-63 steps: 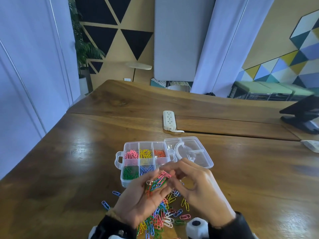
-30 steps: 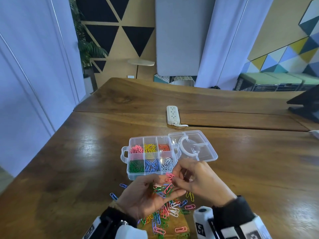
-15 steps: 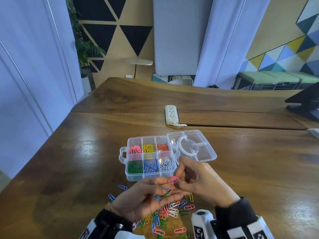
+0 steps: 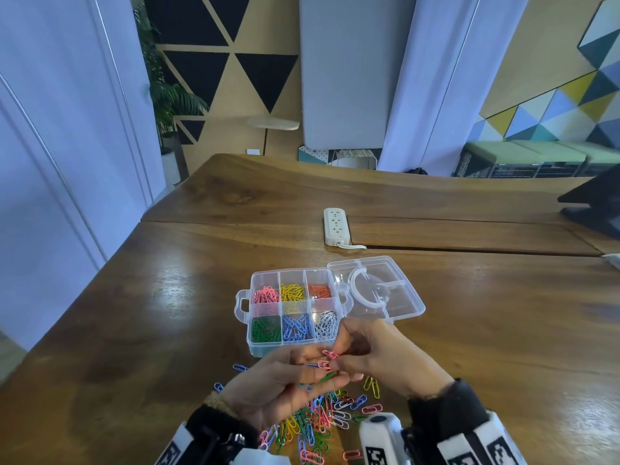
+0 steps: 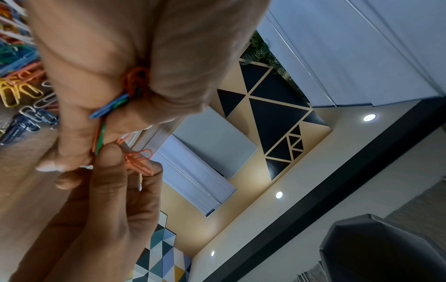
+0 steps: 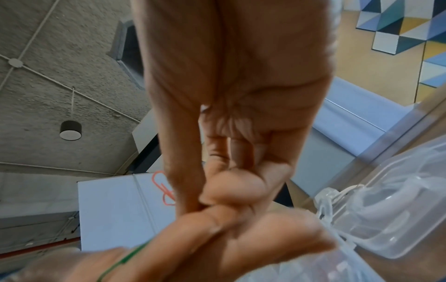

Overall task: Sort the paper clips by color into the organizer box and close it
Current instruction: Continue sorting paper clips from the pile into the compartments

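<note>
Dark polished wood runs the length of the table [image 4: 141,330], and behind it a wall of black triangles and pale panels closes off the room. Near the middle of the table sits the clear organizer box [image 4: 288,349], its lid [image 4: 399,297] flung open flat to the right. Six compartments show: pink, yellow and red clips in the far row, green, blue and white in the near row. A white power strip [image 4: 336,227] lies farther back, well apart from the box.

Both hands meet just in front of the box's near wall, raised above the table. The left hand [image 4: 281,384] is cupped palm-up with its fingers curled around a small mixed bunch of clips [image 5: 108,108] — blue, green and orange-red ones poke out between the fingers. The right hand [image 4: 379,360] pinches a pink paper clip [image 4: 330,355] between thumb and forefinger, right at the left hand's fingertips; from the wrist views that clip sticks out above the pinch.

Beneath the hands and nearer the person, the unsorted pile of paper clips [image 4: 318,421] spreads over the wood, with a few blue strays [image 4: 240,367] off to its left.
</note>
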